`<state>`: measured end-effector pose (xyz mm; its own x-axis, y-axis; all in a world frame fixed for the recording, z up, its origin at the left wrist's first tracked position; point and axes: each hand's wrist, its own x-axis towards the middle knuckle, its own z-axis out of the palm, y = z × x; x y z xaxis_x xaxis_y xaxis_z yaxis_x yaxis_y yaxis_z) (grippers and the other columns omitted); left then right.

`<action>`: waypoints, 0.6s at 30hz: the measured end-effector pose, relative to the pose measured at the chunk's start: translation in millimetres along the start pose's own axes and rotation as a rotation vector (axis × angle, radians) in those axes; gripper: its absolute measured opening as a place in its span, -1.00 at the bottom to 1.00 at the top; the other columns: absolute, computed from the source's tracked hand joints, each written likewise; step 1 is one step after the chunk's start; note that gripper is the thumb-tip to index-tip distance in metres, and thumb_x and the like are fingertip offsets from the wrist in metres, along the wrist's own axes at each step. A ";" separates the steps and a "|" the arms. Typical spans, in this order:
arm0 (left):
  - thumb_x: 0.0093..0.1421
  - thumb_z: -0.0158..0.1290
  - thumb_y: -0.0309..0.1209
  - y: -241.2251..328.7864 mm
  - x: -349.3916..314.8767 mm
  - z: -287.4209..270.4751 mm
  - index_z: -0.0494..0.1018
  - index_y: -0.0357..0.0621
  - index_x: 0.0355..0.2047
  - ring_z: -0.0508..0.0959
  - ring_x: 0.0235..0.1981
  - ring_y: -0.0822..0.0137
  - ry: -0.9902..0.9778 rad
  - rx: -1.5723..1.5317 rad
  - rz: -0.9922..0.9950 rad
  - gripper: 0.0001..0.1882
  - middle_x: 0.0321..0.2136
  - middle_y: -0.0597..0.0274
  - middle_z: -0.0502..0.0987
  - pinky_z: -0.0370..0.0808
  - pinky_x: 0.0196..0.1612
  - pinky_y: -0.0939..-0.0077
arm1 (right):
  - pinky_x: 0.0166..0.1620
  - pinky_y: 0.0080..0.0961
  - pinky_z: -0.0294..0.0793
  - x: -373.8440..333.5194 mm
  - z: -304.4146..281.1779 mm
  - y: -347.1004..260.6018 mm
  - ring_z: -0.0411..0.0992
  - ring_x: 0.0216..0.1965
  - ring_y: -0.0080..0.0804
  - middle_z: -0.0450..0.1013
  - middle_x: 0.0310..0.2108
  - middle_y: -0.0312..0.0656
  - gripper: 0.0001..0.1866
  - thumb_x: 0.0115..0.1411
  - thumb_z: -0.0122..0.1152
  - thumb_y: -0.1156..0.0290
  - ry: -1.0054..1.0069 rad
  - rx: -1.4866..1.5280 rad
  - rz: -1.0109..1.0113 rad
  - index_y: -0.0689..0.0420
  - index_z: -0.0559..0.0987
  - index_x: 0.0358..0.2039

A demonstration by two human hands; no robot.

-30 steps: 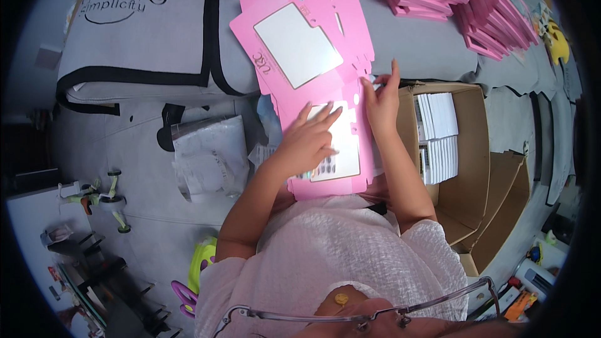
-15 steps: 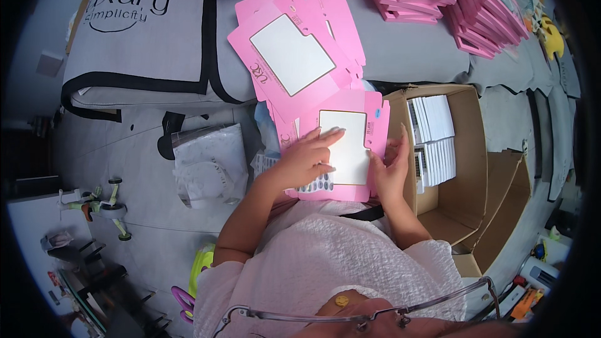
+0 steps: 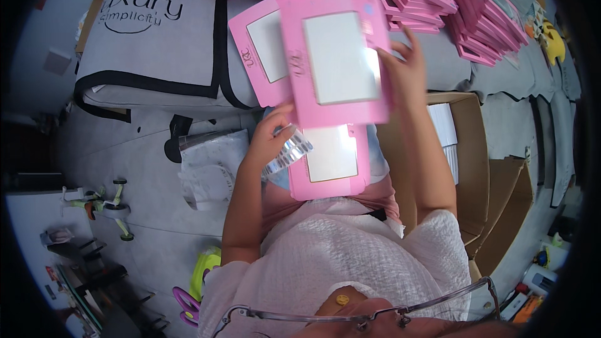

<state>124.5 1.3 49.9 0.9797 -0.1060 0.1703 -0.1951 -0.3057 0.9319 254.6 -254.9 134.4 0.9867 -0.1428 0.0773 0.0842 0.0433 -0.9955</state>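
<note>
A pink card with a white panel (image 3: pixel 341 56) is being held above the person's lap by the right hand (image 3: pixel 405 75), its thumb and fingers partly closed on the right edge, the other fingers standing apart. A small patterned sheet (image 3: pixel 289 153) is being pinched between the nearly closed fingers of the left hand (image 3: pixel 272 138) (whether the card's lower corner is also being touched cannot be told). Below, a second pink card (image 3: pixel 332 153) is being supported by the lap, beside an open carton (image 3: pixel 466 169).
</note>
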 end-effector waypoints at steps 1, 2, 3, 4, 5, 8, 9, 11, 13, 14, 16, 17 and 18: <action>0.09 0.08 -0.58 -3.2 -7.7 -2.5 0.26 -0.25 -0.56 0.35 0.08 0.17 0.019 -0.018 -0.031 -0.80 0.03 0.04 0.39 0.24 0.10 0.44 | -0.30 -0.62 0.43 12.7 19.2 8.0 0.44 -0.35 -0.52 0.46 -0.24 -0.22 -0.21 0.01 0.30 0.59 -0.088 0.002 -0.036 0.17 0.15 0.24; 0.09 0.08 -0.58 -4.0 -15.1 -4.3 0.27 -0.26 -0.56 0.41 0.00 0.21 0.035 -0.034 -0.066 -0.81 -0.03 0.06 0.43 0.29 0.05 0.46 | -0.25 -0.59 0.44 24.6 38.1 24.5 0.45 -0.35 -0.50 0.47 -0.26 -0.19 -0.21 -0.01 0.31 0.57 -0.083 -0.044 -0.073 0.19 0.15 0.22; 0.08 0.10 -0.58 -2.4 -21.2 -3.3 0.31 -0.27 -0.53 0.41 -0.22 0.35 0.115 -0.053 0.011 -0.84 -0.22 0.15 0.44 0.34 -0.11 0.53 | -0.21 -0.56 0.44 32.0 56.3 33.0 0.46 -0.33 -0.49 0.49 -0.26 -0.15 -0.22 -0.01 0.31 0.57 -0.089 -0.111 -0.114 0.21 0.15 0.22; 0.09 0.10 -0.58 -3.3 -27.7 -6.9 0.31 -0.27 -0.53 0.41 -0.24 0.37 0.123 -0.018 -0.004 -0.84 -0.23 0.16 0.44 0.34 -0.15 0.55 | -0.18 -0.57 0.44 42.0 70.7 49.1 0.47 -0.31 -0.47 0.49 -0.25 -0.12 -0.21 -0.02 0.31 0.58 -0.125 -0.068 -0.096 0.24 0.15 0.21; 0.10 0.10 -0.57 -6.1 -34.6 -11.4 0.31 -0.28 -0.53 0.41 -0.26 0.39 0.136 0.016 -0.020 -0.84 -0.24 0.17 0.43 0.34 -0.18 0.56 | -0.16 -0.60 0.43 46.8 80.5 53.7 0.46 -0.26 -0.48 0.47 -0.20 -0.13 -0.23 0.01 0.28 0.60 -0.150 -0.103 -0.073 0.21 0.15 0.22; 0.15 0.09 -0.52 -7.3 -40.1 -12.3 0.32 -0.27 -0.52 0.38 -0.39 0.48 0.248 0.022 -0.079 -0.83 -0.36 0.23 0.43 0.32 -0.31 0.61 | -0.14 -0.62 0.43 62.8 89.2 71.9 0.45 -0.20 -0.46 0.44 -0.12 -0.14 -0.29 0.07 0.22 0.62 -0.090 -0.135 -0.189 0.20 0.16 0.22; 0.17 0.08 -0.50 -7.0 -40.6 -9.4 0.33 -0.26 -0.52 0.37 -0.44 0.52 0.297 0.008 -0.104 -0.82 -0.42 0.26 0.43 0.31 -0.37 0.63 | -0.14 -0.62 0.43 64.9 89.0 77.5 0.45 -0.19 -0.45 0.43 -0.11 -0.13 -0.31 0.08 0.19 0.62 -0.048 -0.133 -0.255 0.20 0.16 0.22; 0.21 0.07 -0.46 -0.4 -41.9 -2.9 0.33 -0.25 -0.51 0.35 -0.51 0.58 0.318 -0.134 -0.271 -0.80 -0.52 0.31 0.43 0.30 -0.44 0.67 | -0.07 -0.49 0.43 52.4 85.2 71.1 0.46 -0.12 -0.33 0.44 -0.11 -0.03 -0.38 0.09 0.15 0.59 0.082 -0.419 -0.635 0.26 0.20 0.17; 0.24 0.06 -0.40 13.9 -36.9 6.3 0.38 -0.24 -0.46 0.35 -0.59 0.66 0.380 -0.233 -0.348 -0.81 -0.66 0.36 0.45 0.30 -0.53 0.69 | -0.07 -0.43 0.44 12.4 77.2 44.7 0.46 -0.11 -0.30 0.44 -0.15 -0.02 -0.43 0.10 0.12 0.55 -0.013 -0.513 -0.738 0.27 0.24 0.14; 0.23 0.06 -0.40 16.6 -32.7 11.3 0.39 -0.24 -0.44 0.37 -0.58 0.66 0.382 -0.217 -0.334 -0.82 -0.64 0.35 0.47 0.31 -0.53 0.69 | -0.11 -0.44 0.45 -18.4 65.8 34.4 0.46 -0.14 -0.32 0.45 -0.18 -0.05 -0.45 0.10 0.13 0.53 -0.163 -0.480 -0.642 0.26 0.27 0.13; 0.23 0.07 -0.39 20.5 -25.5 20.9 0.42 -0.24 -0.41 0.40 -0.57 0.66 0.374 -0.184 -0.311 -0.83 -0.60 0.31 0.51 0.33 -0.52 0.68 | -0.21 -0.57 0.43 -71.3 42.8 27.2 0.42 -0.30 -0.53 0.46 -0.27 -0.22 -0.42 0.07 0.21 0.60 -0.610 -0.290 -0.225 0.21 0.30 0.14; 0.20 0.09 -0.40 29.6 -20.5 22.7 0.45 -0.23 -0.37 0.46 -0.57 0.60 0.326 -0.094 -0.295 -0.86 -0.58 0.24 0.54 0.38 -0.50 0.62 | -0.24 -0.60 0.42 -92.9 35.9 24.7 0.41 -0.34 -0.56 0.45 -0.33 -0.26 -0.39 0.05 0.25 0.60 -0.643 -0.327 -0.175 0.21 0.30 0.14; 0.19 0.09 -0.41 34.6 -17.6 25.7 0.45 -0.23 -0.36 0.47 -0.57 0.57 0.317 -0.058 -0.259 -0.87 -0.58 0.22 0.54 0.39 -0.50 0.60 | -0.27 -0.63 0.42 -107.7 32.0 24.3 0.40 -0.38 -0.59 0.45 -0.39 -0.29 -0.36 0.03 0.29 0.60 -0.682 -0.358 -0.127 0.21 0.30 0.14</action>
<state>99.4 -31.7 71.0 0.9636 0.2672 0.0094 0.0541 -0.2291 0.9719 154.8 -206.7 103.7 0.8496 0.5191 0.0931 0.2667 -0.2707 -0.9250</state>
